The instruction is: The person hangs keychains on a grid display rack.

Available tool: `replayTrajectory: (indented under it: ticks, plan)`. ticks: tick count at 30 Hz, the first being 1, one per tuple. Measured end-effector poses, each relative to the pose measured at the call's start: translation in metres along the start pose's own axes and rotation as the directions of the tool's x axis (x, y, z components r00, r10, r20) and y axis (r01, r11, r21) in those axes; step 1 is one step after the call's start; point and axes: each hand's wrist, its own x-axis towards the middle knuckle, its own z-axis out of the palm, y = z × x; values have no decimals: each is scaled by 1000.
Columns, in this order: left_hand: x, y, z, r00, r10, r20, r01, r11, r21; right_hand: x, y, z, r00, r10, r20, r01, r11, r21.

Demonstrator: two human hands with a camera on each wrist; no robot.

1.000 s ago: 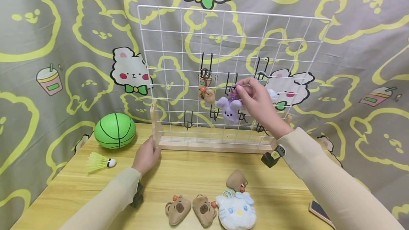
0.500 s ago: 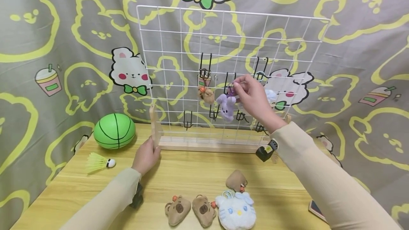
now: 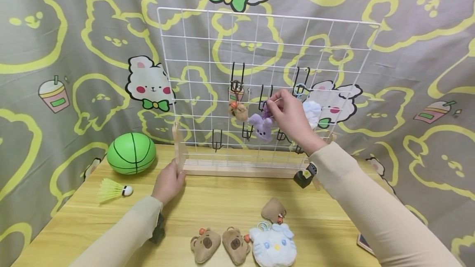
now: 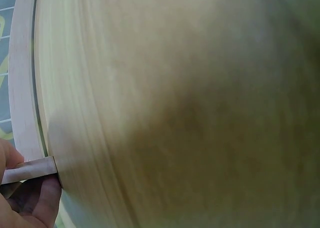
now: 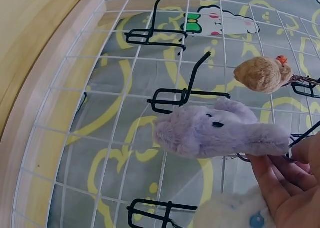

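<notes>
My right hand (image 3: 291,114) pinches the top of a purple rabbit-eared plush keychain (image 3: 261,127), right at a black hook (image 3: 261,94) in the middle of the white wire grid rack (image 3: 241,171). In the right wrist view the fingertips sit just above the plush's ears, and its fluffy body (image 5: 200,130) hangs from them. Whether its ring is on the hook I cannot tell. My left hand (image 3: 168,184) grips the wooden side upright (image 3: 178,145) of the rack; the left wrist view shows thumb and fingers on either side of the wood (image 4: 35,169).
A brown plush keychain (image 3: 239,111) and a white-blue one (image 3: 311,113) hang on either side; lower hooks (image 3: 217,139) show too. On the table lie several brown plush keychains (image 3: 205,245), a white cat plush (image 3: 274,248), a green ball (image 3: 131,153) and a shuttlecock (image 3: 115,190).
The right hand has shifted slightly left with the purple plush, which swung round and faces forward again, a little lower. The left hand keeps its grip on the upright.
</notes>
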Motion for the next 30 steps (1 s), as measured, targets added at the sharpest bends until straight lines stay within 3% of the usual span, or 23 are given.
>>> replayTrajectory:
  ticks: [19, 25, 30]
  plan:
    - [-2, 2, -1, 1000, -10, 13, 11, 1000, -17, -10, -4, -15, 999, 10, 32, -9, 1000, -7]
    - [0, 0, -1, 1000, -3, 14, 3, 1000, -18, -23, -5, -27, 996, -86, -14, 85, 996, -41]
    - [0, 2, -1, 1000, -1, 13, 1, 1000, -15, -44, -1, -36, 981, -186, -63, 182, 981, -64]
